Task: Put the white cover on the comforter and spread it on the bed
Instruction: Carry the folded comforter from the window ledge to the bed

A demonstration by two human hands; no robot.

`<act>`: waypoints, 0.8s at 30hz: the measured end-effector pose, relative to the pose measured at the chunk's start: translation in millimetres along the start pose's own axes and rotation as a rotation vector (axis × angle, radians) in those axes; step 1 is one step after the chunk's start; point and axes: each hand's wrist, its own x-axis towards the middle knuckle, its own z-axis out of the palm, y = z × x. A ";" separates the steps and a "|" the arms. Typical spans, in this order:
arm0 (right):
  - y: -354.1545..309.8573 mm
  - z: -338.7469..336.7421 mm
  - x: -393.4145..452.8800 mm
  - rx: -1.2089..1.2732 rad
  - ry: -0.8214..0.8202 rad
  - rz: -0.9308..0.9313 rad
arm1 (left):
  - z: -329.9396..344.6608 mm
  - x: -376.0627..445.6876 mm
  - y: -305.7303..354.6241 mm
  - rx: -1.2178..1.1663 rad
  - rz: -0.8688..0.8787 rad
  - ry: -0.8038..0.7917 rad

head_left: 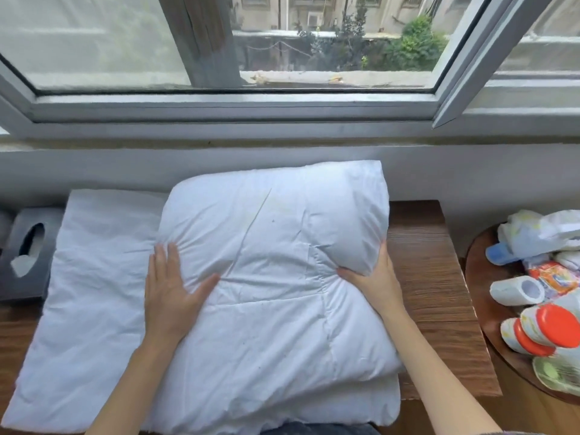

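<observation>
Both bare forearms reach forward from the bottom edge. The left hand point(171, 288) lies flat on the folded white comforter point(270, 277), fingers straight and together, thumb splayed to the right, gripping nothing. The right hand point(373, 277) cups the comforter's puffed right corner, thumb pressed into the crease (its fingers are hidden beneath the fabric). The comforter rests on a flatter white cover point(88, 293) spread over the wooden table point(433, 293). Beyond runs the window point(282, 98).
</observation>
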 end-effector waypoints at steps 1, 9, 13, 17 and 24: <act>1.1 1.3 2.9 0.029 -0.005 0.013 | -1.0 4.2 -3.3 -0.041 -0.030 -0.037; 22.0 16.0 31.7 0.143 -0.107 0.131 | -3.9 37.4 -46.4 -0.430 -0.304 -0.390; 21.6 23.9 40.6 0.129 -0.105 0.164 | 11.3 47.5 -44.2 -0.464 -0.355 -0.475; 22.8 33.1 49.4 0.111 -0.134 0.216 | 26.7 64.9 -48.3 -0.486 -0.380 -0.513; 3.5 31.1 50.1 0.013 -0.154 0.346 | 36.6 76.4 -46.9 -0.500 -0.378 -0.543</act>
